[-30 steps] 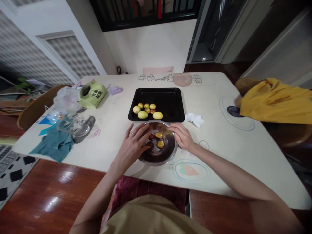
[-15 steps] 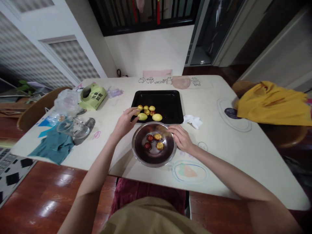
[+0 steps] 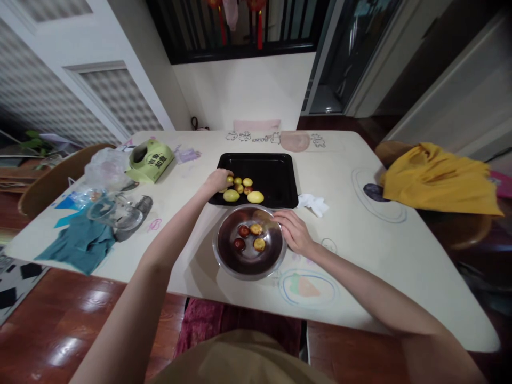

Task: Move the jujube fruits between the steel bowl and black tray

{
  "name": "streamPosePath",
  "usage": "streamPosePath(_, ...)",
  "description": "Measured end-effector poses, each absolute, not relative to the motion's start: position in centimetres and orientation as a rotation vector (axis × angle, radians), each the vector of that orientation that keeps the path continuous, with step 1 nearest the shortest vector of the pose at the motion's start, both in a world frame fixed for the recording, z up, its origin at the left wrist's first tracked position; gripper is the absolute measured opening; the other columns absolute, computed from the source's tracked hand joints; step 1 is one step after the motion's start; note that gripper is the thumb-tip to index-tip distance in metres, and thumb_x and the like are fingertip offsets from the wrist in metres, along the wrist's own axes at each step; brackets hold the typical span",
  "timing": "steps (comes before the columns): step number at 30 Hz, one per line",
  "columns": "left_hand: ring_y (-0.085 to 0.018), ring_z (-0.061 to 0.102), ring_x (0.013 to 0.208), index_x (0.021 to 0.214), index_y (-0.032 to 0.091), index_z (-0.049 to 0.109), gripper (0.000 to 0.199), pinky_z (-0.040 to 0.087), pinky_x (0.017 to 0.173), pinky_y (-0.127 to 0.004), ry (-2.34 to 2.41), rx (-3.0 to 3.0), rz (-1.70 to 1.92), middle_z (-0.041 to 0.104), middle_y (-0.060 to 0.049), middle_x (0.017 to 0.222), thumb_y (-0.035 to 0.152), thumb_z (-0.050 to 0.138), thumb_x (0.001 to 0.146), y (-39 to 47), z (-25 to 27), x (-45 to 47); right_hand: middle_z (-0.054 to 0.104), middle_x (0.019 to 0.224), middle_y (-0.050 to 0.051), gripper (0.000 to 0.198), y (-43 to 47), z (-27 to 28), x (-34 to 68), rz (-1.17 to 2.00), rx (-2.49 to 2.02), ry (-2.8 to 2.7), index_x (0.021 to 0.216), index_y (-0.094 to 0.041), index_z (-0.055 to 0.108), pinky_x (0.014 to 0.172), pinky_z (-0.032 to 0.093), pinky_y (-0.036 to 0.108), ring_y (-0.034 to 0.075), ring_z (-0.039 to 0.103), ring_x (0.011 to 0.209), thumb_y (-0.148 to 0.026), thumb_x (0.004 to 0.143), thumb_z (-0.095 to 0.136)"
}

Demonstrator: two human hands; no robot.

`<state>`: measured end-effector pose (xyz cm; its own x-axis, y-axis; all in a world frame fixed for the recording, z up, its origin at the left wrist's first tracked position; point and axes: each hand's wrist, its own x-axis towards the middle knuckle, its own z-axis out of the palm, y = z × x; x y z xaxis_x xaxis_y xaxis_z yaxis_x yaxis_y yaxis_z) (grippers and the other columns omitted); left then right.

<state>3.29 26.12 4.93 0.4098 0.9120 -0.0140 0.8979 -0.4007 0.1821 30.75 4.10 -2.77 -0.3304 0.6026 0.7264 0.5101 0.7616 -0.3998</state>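
On the table, a black baking tray holds several small yellow and brownish jujubes clustered at its left. Two lemons lie at its near edge, a greenish one and a yellow one. My left hand is at the tray's left side, fingers curled down on a small yellow jujube; the fingertips are partly hidden. Nearer me stands a steel bowl with two dark red jujubes and two yellow-brown ones inside. My right hand grips the bowl's right rim.
A crumpled white tissue lies right of the tray. At the left are a green carton, a plastic bag, a clear glass pitcher and a teal cloth. Yellow fabric hangs over the chair at right.
My left hand has moved further over the tray's left end, and its fingers have closed down on a jujube. My right hand stays at the bowl's rim. The view has shifted slightly.
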Motion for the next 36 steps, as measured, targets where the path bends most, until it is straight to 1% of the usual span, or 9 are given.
streamPosePath(4,-0.027,0.071,0.105,0.109,0.018,0.078,0.029,0.057,0.096,-0.035,1.636,2.493,0.168,0.079,-0.011,0.108,0.014,0.074,0.081,26.2,4.6,3.7,0.072,0.120,0.015,0.036,4.1,-2.7,30.8,0.133,-0.828,-2.005,0.130,-0.022,0.067,0.094,0.061,0.052,0.031,0.069,0.111,-0.026,0.111,0.036)
streamPosePath(8,-0.026,0.068,0.107,0.111,0.016,0.073,0.030,0.056,0.099,-0.035,1.599,2.522,0.281,0.074,-0.012,0.114,0.010,0.068,0.082,25.1,5.0,3.6,0.072,0.121,0.016,0.034,4.0,-2.4,30.8,0.082,-0.812,-2.013,0.131,-0.021,0.065,0.093,0.061,0.051,0.030,0.069,0.111,-0.023,0.111,0.038)
streamPosePath(14,-0.019,0.066,0.097,0.112,0.015,0.066,0.029,0.061,0.090,-0.033,1.327,2.411,0.816,0.065,-0.010,0.119,0.016,0.071,0.084,19.6,6.8,2.8,0.072,0.121,0.016,0.036,4.0,-2.4,30.7,0.134,-0.829,-2.008,0.129,-0.021,0.067,0.093,0.060,0.053,0.031,0.068,0.111,-0.026,0.112,0.036)
streamPosePath(17,-0.018,0.067,0.100,0.113,0.018,0.066,0.025,0.063,0.089,-0.032,1.158,2.325,0.922,0.064,-0.008,0.119,0.023,0.073,0.089,14.4,8.0,2.5,0.072,0.121,0.016,0.037,4.0,-2.5,30.7,0.152,-0.838,-2.004,0.129,-0.021,0.068,0.094,0.059,0.053,0.031,0.068,0.112,-0.028,0.112,0.036)
streamPosePath(19,-0.018,0.069,0.101,0.116,0.018,0.066,0.024,0.065,0.085,-0.030,1.030,2.250,0.904,0.063,-0.009,0.122,0.027,0.071,0.093,10.7,8.7,2.4,0.072,0.120,0.016,0.038,4.0,-2.6,30.7,0.146,-0.838,-2.002,0.129,-0.021,0.068,0.094,0.059,0.053,0.031,0.068,0.111,-0.028,0.112,0.035)
streamPosePath(21,-0.018,0.070,0.099,0.113,0.019,0.067,0.020,0.065,0.085,-0.030,0.977,2.236,0.811,0.066,-0.008,0.118,0.029,0.070,0.096,7.4,8.8,2.3,0.072,0.120,0.016,0.038,4.0,-2.6,30.7,0.139,-0.829,-1.998,0.129,-0.021,0.069,0.094,0.059,0.052,0.031,0.068,0.111,-0.028,0.112,0.035)
streamPosePath(25,-0.022,0.073,0.106,0.115,0.021,0.068,0.021,0.063,0.096,-0.035,0.974,2.308,0.663,0.071,-0.007,0.117,0.025,0.072,0.095,3.4,7.3,2.1,0.072,0.122,0.016,0.037,4.0,-2.5,30.7,0.145,-0.826,-1.998,0.130,-0.021,0.068,0.095,0.059,0.053,0.032,0.068,0.113,-0.026,0.112,0.036)
streamPosePath(31,-0.026,0.073,0.111,0.117,0.022,0.071,0.026,0.062,0.100,-0.040,1.002,2.485,0.597,0.075,-0.008,0.119,0.020,0.077,0.093,2.5,4.2,2.0,0.072,0.119,0.016,0.035,4.1,-2.4,30.6,0.081,-0.805,-1.990,0.129,-0.021,0.067,0.091,0.059,0.051,0.031,0.069,0.110,-0.023,0.110,0.038)
streamPosePath(36,-0.026,0.073,0.115,0.119,0.020,0.071,0.029,0.062,0.103,-0.042,0.986,2.541,0.548,0.075,-0.008,0.124,0.015,0.078,0.091,2.8,3.7,2.7,0.073,0.119,0.015,0.035,4.0,-2.4,30.6,0.098,-0.810,-1.982,0.128,-0.022,0.068,0.092,0.059,0.051,0.031,0.069,0.110,-0.023,0.110,0.039)
